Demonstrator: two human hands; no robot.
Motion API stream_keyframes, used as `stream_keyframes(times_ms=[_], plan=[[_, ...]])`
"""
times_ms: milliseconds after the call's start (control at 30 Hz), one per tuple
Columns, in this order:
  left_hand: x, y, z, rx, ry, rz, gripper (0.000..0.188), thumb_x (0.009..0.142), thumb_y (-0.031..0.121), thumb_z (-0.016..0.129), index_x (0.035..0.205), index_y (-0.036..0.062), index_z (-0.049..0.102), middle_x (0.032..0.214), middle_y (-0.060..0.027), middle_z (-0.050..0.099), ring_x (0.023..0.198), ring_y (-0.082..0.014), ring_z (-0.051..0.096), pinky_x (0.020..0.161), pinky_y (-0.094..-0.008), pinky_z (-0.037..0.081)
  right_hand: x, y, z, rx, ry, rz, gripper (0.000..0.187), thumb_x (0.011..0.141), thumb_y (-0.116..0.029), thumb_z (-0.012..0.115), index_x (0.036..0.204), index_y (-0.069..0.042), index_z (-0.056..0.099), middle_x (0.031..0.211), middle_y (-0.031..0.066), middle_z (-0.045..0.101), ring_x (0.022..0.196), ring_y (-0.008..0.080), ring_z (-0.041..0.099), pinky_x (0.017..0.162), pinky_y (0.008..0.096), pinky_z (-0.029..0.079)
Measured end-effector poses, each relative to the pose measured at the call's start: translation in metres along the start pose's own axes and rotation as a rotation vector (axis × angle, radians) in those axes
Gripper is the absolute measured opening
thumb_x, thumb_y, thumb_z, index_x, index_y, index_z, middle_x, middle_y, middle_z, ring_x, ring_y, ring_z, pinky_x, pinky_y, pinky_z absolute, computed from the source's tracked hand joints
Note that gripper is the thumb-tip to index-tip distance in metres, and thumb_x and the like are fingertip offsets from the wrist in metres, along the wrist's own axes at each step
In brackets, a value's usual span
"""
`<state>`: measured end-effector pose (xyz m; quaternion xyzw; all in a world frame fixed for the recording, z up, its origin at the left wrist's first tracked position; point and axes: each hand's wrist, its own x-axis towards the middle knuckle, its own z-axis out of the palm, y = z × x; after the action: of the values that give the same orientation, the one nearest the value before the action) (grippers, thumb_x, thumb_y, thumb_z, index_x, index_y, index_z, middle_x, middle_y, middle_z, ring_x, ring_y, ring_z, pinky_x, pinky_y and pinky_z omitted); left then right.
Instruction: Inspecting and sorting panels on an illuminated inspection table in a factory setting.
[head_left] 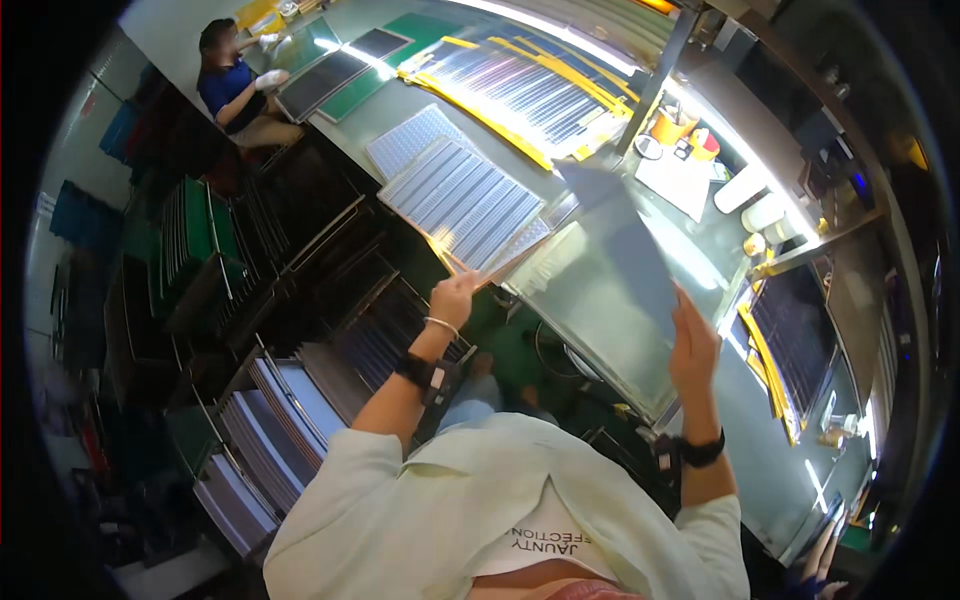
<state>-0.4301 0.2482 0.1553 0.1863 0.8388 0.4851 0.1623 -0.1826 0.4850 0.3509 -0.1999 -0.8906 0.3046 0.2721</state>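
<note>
My left hand (455, 296) grips the near corner of a flat striped panel (462, 200) that lies at the edge of the long workbench (590, 300). My right hand (692, 345) holds up a thin grey sheet (625, 235) by its lower edge, raised above the glass bench top. Both wrists wear black bands, and the left also carries a thin bangle. A second striped panel (412, 138) lies just beyond the first.
Racks of stacked panels (265, 420) stand to my left below the bench. A seated person (235, 90) works at the far end. Yellow-edged panels (530, 85), cups and rolls (680, 130) sit further along. Another person's hand (822, 560) shows at lower right.
</note>
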Motion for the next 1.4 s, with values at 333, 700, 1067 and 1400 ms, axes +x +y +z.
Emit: stream_keyframes(times_ms=[333, 700, 1067, 1400], plan=[[0.125, -0.136, -0.021, -0.444, 0.209, -0.642, 0.068, 0.078, 0.064, 0.050, 0.108, 0.0029, 0.055, 0.096, -0.0068, 0.056, 0.077, -0.0220, 0.055, 0.074, -0.0393, 0.045, -0.113, 0.102, 0.114, -0.304, -0.428, -0.200, 0.037, 0.076, 0.005, 0.049, 0.112, -0.002, 0.056, 0.127, 0.0189, 0.045, 0.122, 0.0367, 0.039, 0.099, 0.0434, 0.036], [0.133, -0.101, -0.019, -0.110, 0.298, -0.425, 0.043, 0.079, 0.040, 0.063, 0.076, -0.0019, 0.060, 0.067, -0.0118, 0.060, 0.062, -0.0187, 0.054, 0.060, -0.0333, 0.043, 0.042, 0.018, 0.290, -0.177, -0.452, -0.278, 0.068, 0.066, -0.032, 0.072, 0.122, -0.003, 0.046, 0.133, 0.0237, 0.035, 0.126, 0.0403, 0.030, 0.104, 0.0476, 0.026], [0.094, -0.102, -0.018, -1.194, 0.237, -0.796, 0.035, 0.091, 0.029, 0.050, 0.108, -0.0009, 0.050, 0.105, -0.0118, 0.057, 0.099, -0.0240, 0.054, 0.089, -0.0386, 0.043, 0.028, -0.027, 0.344, -0.418, -0.533, -0.250, 0.064, 0.065, -0.042, 0.069, 0.102, 0.006, 0.051, 0.124, 0.0368, 0.037, 0.117, 0.0489, 0.036, 0.101, 0.0562, 0.023], [0.097, -0.077, -0.033, -1.161, 0.007, -0.834, 0.037, 0.093, 0.037, 0.041, 0.111, 0.0048, 0.049, 0.108, -0.0092, 0.056, 0.095, -0.0216, 0.056, 0.083, -0.0358, 0.047, 0.027, -0.016, 0.363, -0.484, -0.475, -0.313, 0.054, 0.068, -0.040, 0.066, 0.089, 0.007, 0.051, 0.113, 0.0432, 0.042, 0.106, 0.0542, 0.044, 0.096, 0.0558, 0.031]])
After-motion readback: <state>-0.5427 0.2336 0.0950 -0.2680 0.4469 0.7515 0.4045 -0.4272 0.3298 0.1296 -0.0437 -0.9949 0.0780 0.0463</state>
